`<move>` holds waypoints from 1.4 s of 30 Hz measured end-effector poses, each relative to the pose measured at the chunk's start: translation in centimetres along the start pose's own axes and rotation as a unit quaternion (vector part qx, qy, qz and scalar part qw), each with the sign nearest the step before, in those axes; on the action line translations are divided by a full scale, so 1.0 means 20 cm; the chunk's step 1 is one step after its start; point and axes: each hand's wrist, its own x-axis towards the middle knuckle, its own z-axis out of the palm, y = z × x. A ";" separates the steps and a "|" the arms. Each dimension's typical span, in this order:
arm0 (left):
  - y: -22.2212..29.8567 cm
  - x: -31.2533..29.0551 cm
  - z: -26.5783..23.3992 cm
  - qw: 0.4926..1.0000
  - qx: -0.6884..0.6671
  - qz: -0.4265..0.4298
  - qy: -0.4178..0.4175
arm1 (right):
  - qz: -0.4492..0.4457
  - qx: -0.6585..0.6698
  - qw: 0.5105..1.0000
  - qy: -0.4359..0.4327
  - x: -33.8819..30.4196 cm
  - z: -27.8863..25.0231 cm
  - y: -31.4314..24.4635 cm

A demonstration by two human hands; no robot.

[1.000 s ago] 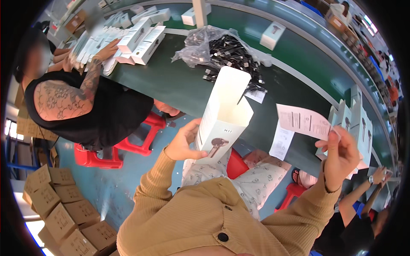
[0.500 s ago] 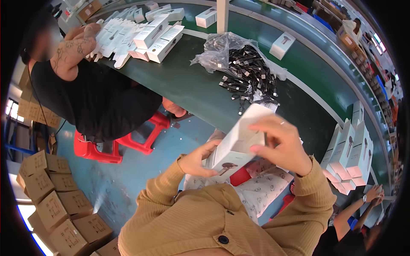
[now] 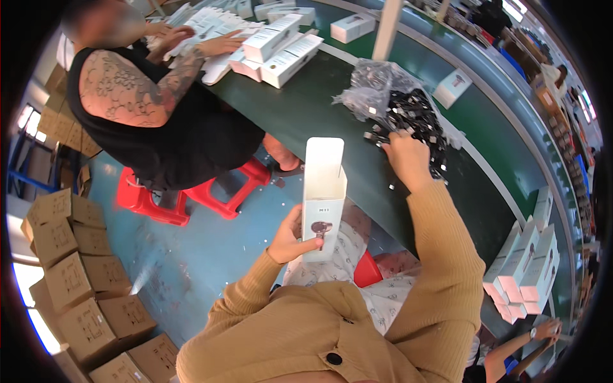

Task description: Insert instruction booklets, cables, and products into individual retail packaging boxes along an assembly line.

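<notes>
- Green table [image 3: 300, 105], smooth and matt, runs slantwise; its near edge passes just beyond the lap [image 3: 345, 258]. Between the packs and the cables, a wide strip of its top shows.
- Brown cartons [image 3: 76, 281], of cardboard with square corners, are piled on the blue floor [image 3: 211, 249] at left, well apart from both hands.
- Black-clothed co-worker [image 3: 147, 121] sits at the left part of the table, with hands by flat white card pieces.
- Red stools [image 3: 153, 201] of plastic have rounded edges.
- White packs, long and sharp-edged, lie at far left [image 3: 281, 67] and in a stack at right [image 3: 527, 262].
- Thin black cables [image 3: 418, 112] with metal plugs make a tangled heap, beside and partly upon a wrinkled clear bag [image 3: 370, 83].
- White card box [image 3: 325, 214] is upright over the lap, top open, its tall flap raised.
- Left hand [image 3: 292, 241] holds this box low, the thumb on its front.
- Right hand [image 3: 408, 156] has bent fingertips at the heap's near side; I cannot tell if they pinch a cable.
</notes>
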 end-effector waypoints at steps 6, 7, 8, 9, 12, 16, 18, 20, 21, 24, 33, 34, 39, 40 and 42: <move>0.03 0.03 -0.01 0.999 0.022 0.009 0.039 | -0.037 -0.057 0.998 0.016 -0.03 -0.06 0.12; 0.04 0.04 0.01 0.999 0.024 0.012 0.030 | -0.040 -0.051 0.998 0.011 -0.04 -0.07 0.13; 0.04 0.05 0.03 0.999 0.026 0.016 0.016 | -0.040 -0.054 0.998 0.016 -0.06 -0.10 0.15; 0.04 0.07 0.04 0.999 0.029 0.018 0.004 | -0.043 0.002 0.998 0.039 -0.08 -0.14 0.15; 0.06 0.09 0.09 0.997 0.066 0.032 0.004 | -0.005 0.194 0.979 0.068 -0.16 -0.37 0.12; 0.01 0.06 0.11 0.993 0.106 0.050 -0.012 | 0.066 0.370 0.922 0.088 -0.33 -0.75 -0.02; 0.00 0.04 0.14 0.991 0.122 0.055 -0.025 | 0.015 0.331 0.941 0.062 -0.43 -0.87 -0.11; -0.01 0.03 0.17 0.987 0.139 0.068 -0.038 | -0.075 0.291 0.954 0.019 -0.50 -0.91 -0.20; -0.03 0.03 0.20 0.984 0.150 0.074 -0.067 | -0.122 0.262 0.957 -0.005 -0.53 -0.90 -0.22; -0.06 0.06 0.26 0.975 0.171 0.092 -0.104 | -0.116 0.252 0.959 -0.053 -0.61 -0.84 -0.23; -0.04 0.40 0.13 0.976 -0.047 -0.054 -0.205 | 0.053 0.320 0.946 0.021 -0.85 -0.68 -0.03; -0.06 0.41 0.12 0.978 -0.038 -0.055 -0.197 | 0.054 0.315 0.948 0.006 -0.88 -0.65 0.01; -0.03 0.39 0.16 0.975 -0.045 -0.071 -0.208 | 0.137 0.368 0.918 -0.057 -1.00 -0.47 0.03; -0.02 0.37 0.21 0.975 0.027 -0.074 -0.206 | 0.197 0.491 0.847 -0.050 -0.99 -0.43 -0.03; -0.06 0.35 0.32 0.969 0.046 -0.096 -0.223 | 0.233 0.588 0.771 -0.074 -0.97 -0.37 -0.12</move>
